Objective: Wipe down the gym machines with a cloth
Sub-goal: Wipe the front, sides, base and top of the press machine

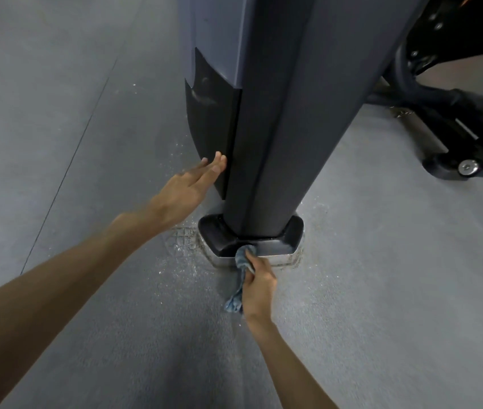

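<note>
A tall dark grey machine column (275, 113) rises from a black foot (290, 234) on the floor. My right hand (259, 286) grips a bunched blue-grey cloth (244, 259) and presses its top end against the front edge of the foot, while the cloth's tail hangs down past my wrist. My left hand (188, 187) is flat with straight fingers, its fingertips touching the black side panel (210, 119) low on the column.
Grey rubber floor (86, 143) lies all around, with pale dust and grit ringed around the foot. Black tubular frame parts and a bolted floor pad (467, 166) of the machine stand at the upper right.
</note>
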Demonstrator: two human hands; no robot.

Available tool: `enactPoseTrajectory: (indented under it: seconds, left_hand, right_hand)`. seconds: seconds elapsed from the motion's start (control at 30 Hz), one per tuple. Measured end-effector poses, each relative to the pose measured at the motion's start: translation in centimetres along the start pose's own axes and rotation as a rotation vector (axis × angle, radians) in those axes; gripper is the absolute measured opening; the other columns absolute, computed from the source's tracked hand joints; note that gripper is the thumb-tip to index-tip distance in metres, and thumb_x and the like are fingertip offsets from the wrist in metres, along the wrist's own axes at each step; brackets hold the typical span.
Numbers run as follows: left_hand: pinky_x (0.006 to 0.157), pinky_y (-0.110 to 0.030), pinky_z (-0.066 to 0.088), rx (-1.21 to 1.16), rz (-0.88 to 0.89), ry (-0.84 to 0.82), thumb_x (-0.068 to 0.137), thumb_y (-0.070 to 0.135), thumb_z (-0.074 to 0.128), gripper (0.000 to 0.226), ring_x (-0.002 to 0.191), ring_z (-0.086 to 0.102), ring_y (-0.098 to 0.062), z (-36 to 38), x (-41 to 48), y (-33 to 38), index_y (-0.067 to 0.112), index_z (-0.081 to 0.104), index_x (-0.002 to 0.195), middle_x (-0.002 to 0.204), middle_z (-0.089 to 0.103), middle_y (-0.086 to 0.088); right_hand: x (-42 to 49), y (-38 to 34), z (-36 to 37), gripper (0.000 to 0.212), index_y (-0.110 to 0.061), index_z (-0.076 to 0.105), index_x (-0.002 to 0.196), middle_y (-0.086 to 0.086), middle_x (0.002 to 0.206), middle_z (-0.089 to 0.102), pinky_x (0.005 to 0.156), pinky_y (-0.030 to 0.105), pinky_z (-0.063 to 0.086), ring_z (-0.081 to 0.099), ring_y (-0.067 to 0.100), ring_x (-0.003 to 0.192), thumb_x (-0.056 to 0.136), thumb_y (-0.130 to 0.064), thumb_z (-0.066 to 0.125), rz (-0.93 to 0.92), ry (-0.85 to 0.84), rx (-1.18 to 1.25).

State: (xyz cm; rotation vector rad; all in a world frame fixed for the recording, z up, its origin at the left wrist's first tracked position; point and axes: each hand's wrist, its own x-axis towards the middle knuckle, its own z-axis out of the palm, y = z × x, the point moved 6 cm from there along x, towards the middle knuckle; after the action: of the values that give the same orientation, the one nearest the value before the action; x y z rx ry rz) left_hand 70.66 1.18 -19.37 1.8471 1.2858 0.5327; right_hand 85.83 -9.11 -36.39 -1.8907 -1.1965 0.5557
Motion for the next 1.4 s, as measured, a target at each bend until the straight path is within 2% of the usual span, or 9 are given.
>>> enactPoseTrajectory:
  seconds: [0.3,0.47,0.57,0.7,0.87,1.0,1.17,1.3,1.4]
  left_hand:
    - [0.116,-0.025,-0.015,0.537,0.166,-0.090,0.103,0.041,0.003,0.044,0.145,-0.015,-0.001,-1.3,-1.0,-3.7,0.036,-0.011,0.145,0.152,-0.015,0.020]
    - [0.115,-0.021,-0.013,0.459,0.105,0.020,0.102,0.047,0.002,0.046,0.144,-0.012,0.002,-9.3,-6.1,-0.7,0.036,-0.009,0.145,0.152,-0.014,0.022]
    - [0.117,-0.022,-0.012,0.437,0.033,0.079,0.094,0.048,0.001,0.060,0.145,-0.009,0.001,-15.6,-9.2,2.6,0.032,-0.004,0.151,0.154,-0.011,0.022]
    - [0.116,-0.019,-0.013,0.475,0.010,0.172,0.089,0.057,-0.006,0.071,0.145,-0.008,0.002,-24.0,-12.8,8.7,0.029,0.001,0.155,0.156,-0.008,0.022]
    - [0.112,-0.013,-0.018,0.466,-0.012,0.214,0.087,0.057,-0.010,0.074,0.146,-0.011,0.002,-34.4,-16.2,18.4,0.029,-0.003,0.155,0.158,-0.011,0.020]
    - [0.112,-0.014,-0.021,0.493,0.042,0.254,0.088,0.057,-0.011,0.074,0.145,-0.016,0.002,-44.0,-17.7,27.7,0.028,-0.004,0.156,0.158,-0.014,0.018]
    - [0.113,-0.016,-0.020,0.558,0.141,0.337,0.086,0.066,-0.019,0.080,0.145,-0.013,0.002,-55.8,-17.6,38.6,0.028,-0.002,0.154,0.157,-0.012,0.019]
    - [0.114,-0.018,-0.018,0.596,0.191,0.395,0.083,0.070,-0.020,0.084,0.146,-0.008,0.000,-63.8,-16.7,46.5,0.028,-0.003,0.153,0.158,-0.010,0.017]
    - [0.111,-0.014,-0.019,0.623,0.263,0.430,0.086,0.058,-0.011,0.073,0.144,-0.007,0.001,-68.7,-16.0,52.6,0.029,-0.003,0.152,0.155,-0.010,0.017]
  right_hand:
    - [0.2,-8.7,-1.6,0.049,-0.010,0.060,0.131,0.006,0.125,0.057,0.106,0.032,0.044,0.053,0.020,0.114,0.087,0.012,0.059,-0.334,-0.099,-0.097]
    - [0.0,-20.8,-4.0,0.049,-0.005,0.065,0.121,0.012,0.112,0.065,0.083,0.048,0.056,0.062,0.032,0.095,0.076,0.012,0.070,-0.547,-0.066,-0.185]
    - [-0.5,-29.5,-5.8,0.050,-0.004,0.067,0.118,0.012,0.111,0.067,0.082,0.046,0.054,0.064,0.033,0.094,0.072,0.014,0.070,-0.634,-0.079,-0.193]
    - [-1.0,-41.1,-8.7,0.041,-0.004,0.068,0.117,0.011,0.113,0.068,0.086,0.042,0.053,0.066,0.031,0.098,0.077,0.001,0.061,-0.791,-0.099,-0.221]
    - [-0.8,-54.7,-14.4,0.037,-0.002,0.067,0.119,0.014,0.118,0.066,0.092,0.049,0.052,0.063,0.032,0.106,0.085,-0.006,0.052,-0.773,-0.112,-0.145]
    - [-0.3,-67.8,-19.9,0.038,-0.002,0.066,0.120,0.014,0.120,0.065,0.097,0.037,0.046,0.053,0.020,0.112,0.089,-0.014,0.046,-0.848,-0.053,-0.104]
    - [1.8,-83.3,-26.0,0.043,-0.003,0.063,0.124,0.012,0.125,0.062,0.097,0.036,0.046,0.048,0.015,0.116,0.083,0.009,0.063,-0.864,0.047,0.003]
    - [3.9,-94.3,-31.1,0.044,-0.002,0.063,0.124,0.011,0.127,0.061,0.107,0.021,0.031,0.049,0.017,0.118,0.082,0.011,0.061,-0.906,0.162,0.040]
    - [5.7,-101.3,-35.3,0.049,-0.001,0.064,0.123,0.012,0.126,0.062,0.104,0.029,0.036,0.048,0.017,0.117,0.079,0.016,0.057,-0.918,0.267,0.102]
